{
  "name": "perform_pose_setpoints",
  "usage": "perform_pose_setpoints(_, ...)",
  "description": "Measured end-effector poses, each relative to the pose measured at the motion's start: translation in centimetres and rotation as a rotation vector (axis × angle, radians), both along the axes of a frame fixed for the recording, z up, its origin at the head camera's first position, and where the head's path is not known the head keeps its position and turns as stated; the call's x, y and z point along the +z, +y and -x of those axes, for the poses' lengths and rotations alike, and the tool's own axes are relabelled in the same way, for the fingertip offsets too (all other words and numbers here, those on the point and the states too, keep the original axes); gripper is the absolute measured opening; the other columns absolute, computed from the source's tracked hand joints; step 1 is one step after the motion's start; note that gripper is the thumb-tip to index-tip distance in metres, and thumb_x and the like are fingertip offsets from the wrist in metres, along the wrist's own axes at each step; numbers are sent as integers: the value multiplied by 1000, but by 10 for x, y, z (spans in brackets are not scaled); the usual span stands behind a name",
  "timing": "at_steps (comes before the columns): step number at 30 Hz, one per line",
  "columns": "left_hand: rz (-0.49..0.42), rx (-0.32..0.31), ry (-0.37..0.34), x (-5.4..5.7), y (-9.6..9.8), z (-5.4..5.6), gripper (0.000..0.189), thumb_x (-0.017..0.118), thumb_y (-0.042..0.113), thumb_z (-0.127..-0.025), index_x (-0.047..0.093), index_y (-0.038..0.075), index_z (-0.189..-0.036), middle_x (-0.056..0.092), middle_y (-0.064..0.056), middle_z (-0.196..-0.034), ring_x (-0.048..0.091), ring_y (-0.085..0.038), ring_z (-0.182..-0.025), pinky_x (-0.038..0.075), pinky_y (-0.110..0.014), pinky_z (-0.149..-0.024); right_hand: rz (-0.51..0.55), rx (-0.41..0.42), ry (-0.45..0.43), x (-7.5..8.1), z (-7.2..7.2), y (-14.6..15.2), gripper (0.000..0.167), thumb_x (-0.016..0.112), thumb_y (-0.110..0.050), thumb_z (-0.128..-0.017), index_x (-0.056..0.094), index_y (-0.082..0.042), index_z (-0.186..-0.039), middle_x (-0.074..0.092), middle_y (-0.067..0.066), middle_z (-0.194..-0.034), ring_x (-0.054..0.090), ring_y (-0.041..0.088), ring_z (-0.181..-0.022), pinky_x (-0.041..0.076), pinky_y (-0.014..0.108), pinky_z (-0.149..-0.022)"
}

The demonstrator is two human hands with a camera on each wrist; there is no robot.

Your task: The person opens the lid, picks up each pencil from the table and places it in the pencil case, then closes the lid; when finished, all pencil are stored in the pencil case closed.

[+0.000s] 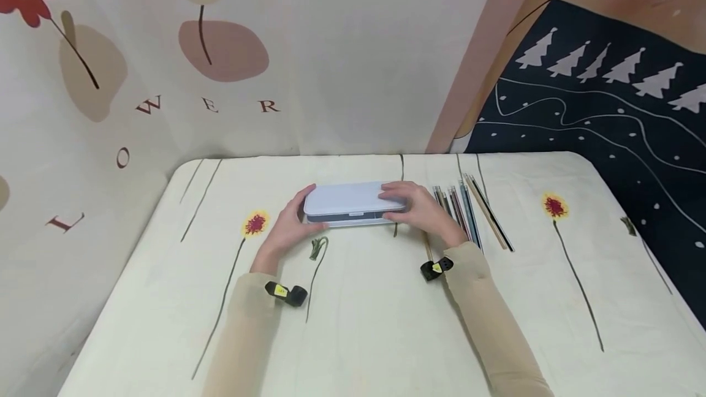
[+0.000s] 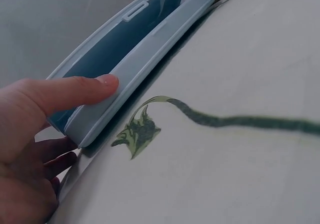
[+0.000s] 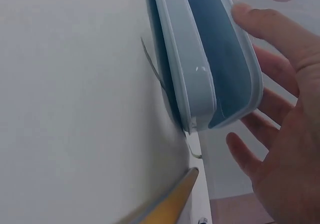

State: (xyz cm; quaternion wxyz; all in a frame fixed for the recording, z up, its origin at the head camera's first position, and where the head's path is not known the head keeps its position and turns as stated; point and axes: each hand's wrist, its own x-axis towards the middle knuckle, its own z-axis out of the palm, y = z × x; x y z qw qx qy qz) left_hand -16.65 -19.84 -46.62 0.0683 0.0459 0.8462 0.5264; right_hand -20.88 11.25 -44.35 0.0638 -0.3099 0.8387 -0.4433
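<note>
A pale blue pencil case (image 1: 353, 200) lies near the far part of the table with its lid partly raised. Through the gap along its front, the darker blue inside shows in both wrist views. My left hand (image 1: 284, 228) holds the case's left end, its thumb (image 2: 107, 84) on the front wall of the base and its other fingers round the end. At the right end, my right hand (image 1: 421, 208) grips the lid (image 3: 225, 49), thumb on its front edge and fingers behind it. The case's contents, if any, are hidden.
Several pencils (image 1: 467, 210) lie side by side to the right of the case, partly behind the right forearm. A single tan pencil (image 1: 427, 245) lies beneath the right wrist. The tablecloth (image 1: 364, 323) has printed flowers; a patterned curtain (image 1: 358, 78) hangs behind.
</note>
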Motion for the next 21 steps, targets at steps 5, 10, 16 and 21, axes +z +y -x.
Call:
perform_pose_setpoints(5, 4, -20, 27, 1, -1, 0, 95, 81, 7, -76, 26, 12, -153, 29, -17, -154, 20, -31, -143, 14, -44, -116, 22, -6, -13, 0, 0, 4, 40, 75, -12, -85, 65, -2, -123, 55, 12, -136, 42, 29, -131, 31, 44, -110)
perform_pose_setpoints(10, -36, -20, 47, 0, 0, 0, 101, 81, 3, -74, 21, 10, -154, 26, -19, -154, 16, -34, -143, 9, -47, -116, 89, -51, -34, 1, 1, 5, 38, 72, -16, -89, 65, -4, -124, 57, 10, -134, 47, 26, -128, 37, 43, -105)
perform_pose_setpoints(16, -47, -4, 27, -2, 0, 1, 109, 82, 6, -74, 9, 11, -156, 24, -18, -155, 17, -30, -144, 9, -42, -116, 129, -90, 5, 4, 6, 0, 35, 53, -20, -101, 58, -8, -134, 55, 8, -137, 54, 25, -118, 41, 42, -100)
perform_pose_setpoints(21, 8, 0, 9, -1, 1, 0, 112, 82, 9, -75, 5, 6, -155, 25, -18, -155, 15, -31, -144, 5, -44, -116, 205, -144, 4, 19, 6, -5, 36, 45, -13, -104, 54, -3, -136, 55, 15, -136, 63, 20, -84, 49, 34, -82)
